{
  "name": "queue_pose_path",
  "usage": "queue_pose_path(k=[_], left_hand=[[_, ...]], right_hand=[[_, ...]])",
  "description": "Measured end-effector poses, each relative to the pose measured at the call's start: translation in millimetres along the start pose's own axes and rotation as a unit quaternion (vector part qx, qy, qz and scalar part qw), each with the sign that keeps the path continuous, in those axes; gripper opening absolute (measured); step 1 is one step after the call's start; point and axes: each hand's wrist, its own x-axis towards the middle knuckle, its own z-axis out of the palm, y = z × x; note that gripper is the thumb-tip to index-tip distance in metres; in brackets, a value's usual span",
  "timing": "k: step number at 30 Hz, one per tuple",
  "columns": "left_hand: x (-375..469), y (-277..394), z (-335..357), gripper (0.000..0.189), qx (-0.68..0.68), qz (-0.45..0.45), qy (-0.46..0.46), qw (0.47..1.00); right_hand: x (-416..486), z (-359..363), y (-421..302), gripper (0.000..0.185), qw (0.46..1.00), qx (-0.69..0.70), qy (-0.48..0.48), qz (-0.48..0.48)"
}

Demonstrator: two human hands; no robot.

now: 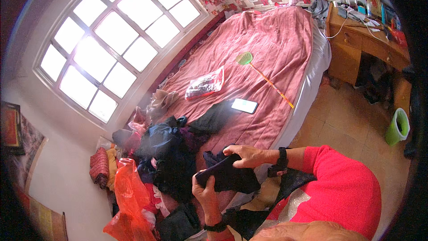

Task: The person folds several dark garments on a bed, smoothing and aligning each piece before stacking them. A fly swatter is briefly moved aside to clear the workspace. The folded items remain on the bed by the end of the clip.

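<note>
A dark navy or black folded garment (230, 177) is stretched between my two hands above the near side of the bed. My left hand (205, 189) grips its left end, with the thumb on top. At the upper right edge, my right hand (245, 155) pinches the fabric between thumb and fingers. The lower part of the cloth hangs down towards my lap. Just left of it lies a heap of dark clothes (164, 147) on the bed, and a dark grey garment (214, 117) is spread beyond.
On the pink blanket (267, 40) lie a clear plastic packet (204, 83), a lit phone (244, 105) and a green flyswatter (245, 58). An orange plastic bag (130, 194) sits at left. To the right stand a wooden desk (346, 47) and a green bin (396, 130).
</note>
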Motion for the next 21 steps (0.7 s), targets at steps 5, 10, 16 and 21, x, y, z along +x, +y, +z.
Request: queue_pose_path(k=[5, 10, 16, 21], left_hand=[[0, 5, -5, 0.024, 0.0, 0.03, -0.014, 0.999], [3, -6, -16, 0.022, 0.004, 0.045, -0.004, 0.999], [-3, -10, -34, 0.029, 0.113, 0.014, -0.07, 0.991], [-11, -3, -45, 0.022, 0.172, -0.002, -0.087, 0.981]], right_hand=[[-7, -11, 24, 0.054, 0.992, -0.072, -0.059, 0.085], [-11, -17, 37, 0.038, 0.999, -0.024, -0.031, 0.031], [-12, -31, 24, 0.024, 0.996, -0.067, 0.042, 0.043], [-9, -42, -9, 0.023, 0.994, -0.078, 0.08, -0.018]])
